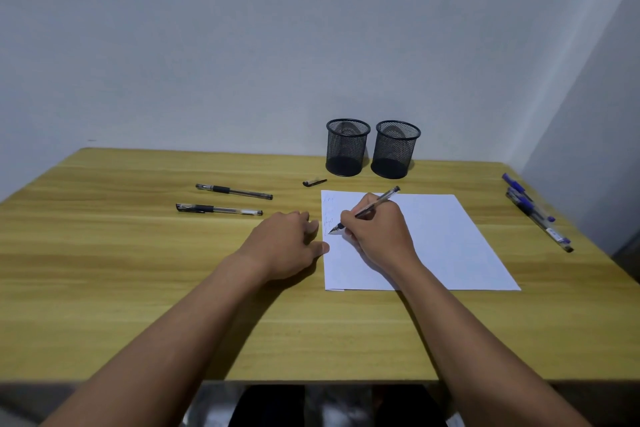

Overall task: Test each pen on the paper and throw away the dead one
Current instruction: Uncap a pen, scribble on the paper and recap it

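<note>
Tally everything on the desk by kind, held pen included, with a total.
Black pens: 3, two lying at left, one in the right hand
Blue pens: about 3, bunched
Loose pen cap: 1
Mesh cups: 2
Paper: 1
Total: about 10

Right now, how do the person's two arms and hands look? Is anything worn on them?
Both forearms are bare as far as the picture shows: no sleeves reach into view. The left hand and the right hand wear no gloves, and no watch, bracelet or ring can be seen. No markings show on either arm.
</note>
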`<state>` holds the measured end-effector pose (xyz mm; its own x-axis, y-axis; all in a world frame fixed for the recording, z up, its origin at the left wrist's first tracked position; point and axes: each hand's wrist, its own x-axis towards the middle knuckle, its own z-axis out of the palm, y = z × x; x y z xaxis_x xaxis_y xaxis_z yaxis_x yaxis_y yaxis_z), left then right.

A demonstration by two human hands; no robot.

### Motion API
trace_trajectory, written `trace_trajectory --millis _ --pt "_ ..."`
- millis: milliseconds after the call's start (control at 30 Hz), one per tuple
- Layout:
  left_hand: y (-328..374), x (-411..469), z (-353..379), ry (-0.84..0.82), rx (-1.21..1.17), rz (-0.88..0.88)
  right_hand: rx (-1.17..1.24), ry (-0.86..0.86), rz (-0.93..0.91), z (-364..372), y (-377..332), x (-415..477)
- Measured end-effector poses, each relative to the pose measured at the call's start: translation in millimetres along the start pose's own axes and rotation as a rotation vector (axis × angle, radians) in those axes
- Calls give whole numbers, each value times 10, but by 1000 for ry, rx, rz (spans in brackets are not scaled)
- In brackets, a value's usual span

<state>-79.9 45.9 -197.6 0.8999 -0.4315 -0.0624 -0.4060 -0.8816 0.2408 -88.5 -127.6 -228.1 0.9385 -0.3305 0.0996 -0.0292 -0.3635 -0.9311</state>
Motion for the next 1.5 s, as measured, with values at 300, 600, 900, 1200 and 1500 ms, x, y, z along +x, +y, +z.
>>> trace_trajectory --millis 300,600,900,1200,1500 --pt "1 -13 5 -2 -20 -14 -73 58 -23 -29 -34 -31" --pt "23 -14 -18 -4 -13 -19 -68 44 -23 -37 -41 -38" --pt "0 -2 -79 0 -74 -25 199 -6 107 -8 -119 2" --pt "-65 112 -122 -90 -124 -65 367 -47 175 -30 -197 27" --pt "-195 834 -364 353 -163 -74 504 12 87 -198 -303 298"
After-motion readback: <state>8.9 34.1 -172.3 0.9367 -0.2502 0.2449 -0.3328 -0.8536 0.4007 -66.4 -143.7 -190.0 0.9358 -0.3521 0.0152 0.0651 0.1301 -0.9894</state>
